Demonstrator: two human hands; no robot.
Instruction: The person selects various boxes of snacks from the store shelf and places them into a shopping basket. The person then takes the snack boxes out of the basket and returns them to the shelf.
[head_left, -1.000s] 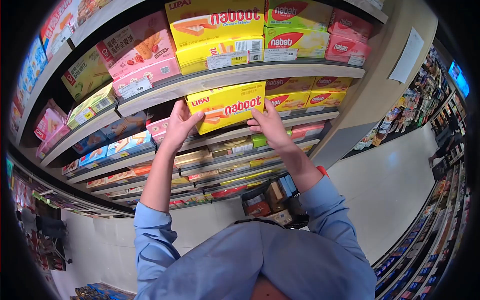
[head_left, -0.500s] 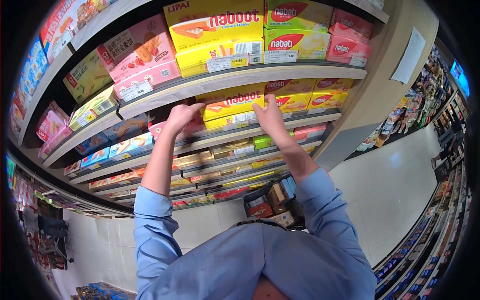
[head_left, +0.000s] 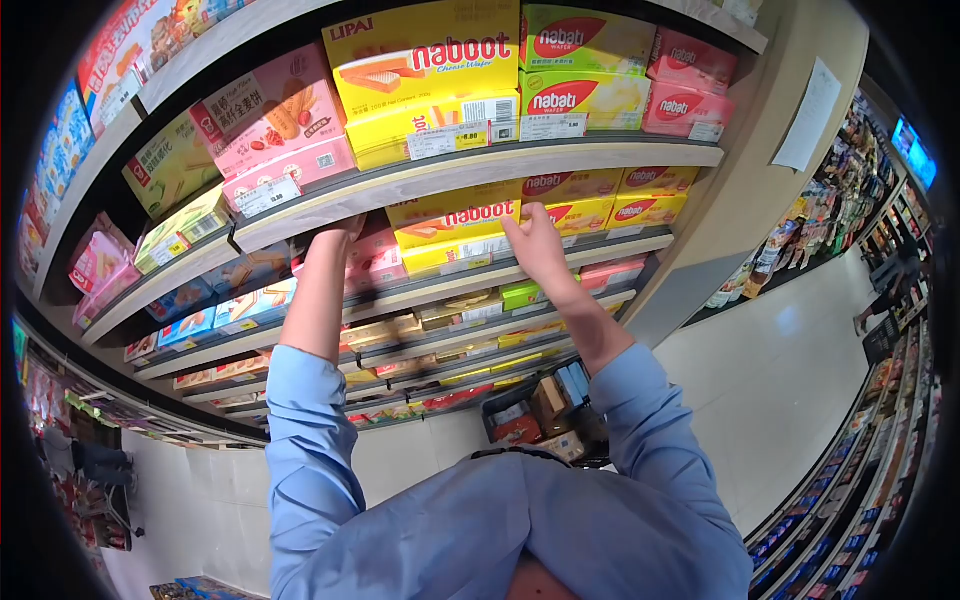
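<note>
A yellow naboot cheese wafer box (head_left: pixel 470 212) stands on the second shelf down, above another yellow box (head_left: pixel 455 255). My right hand (head_left: pixel 537 243) is at its right end, thumb against the front face and fingers curled at the edge beside the nabati boxes (head_left: pixel 580 214). My left hand (head_left: pixel 343 230) reaches into the shelf left of the naboot box, above the pink boxes (head_left: pixel 375 262). The upper shelf hides its fingers in shadow.
The upper shelf board (head_left: pixel 480 168) runs just above both hands. Lower shelves hold more biscuit boxes. A dark crate (head_left: pixel 545 410) with several packages stands on the floor below. To the right is the shelf's end panel (head_left: pixel 690 245), then an aisle.
My left hand has moved from the naboot box's left end deeper into the shelf. My right hand stays at the right end, its fingers a little lower. The view has shifted slightly.
</note>
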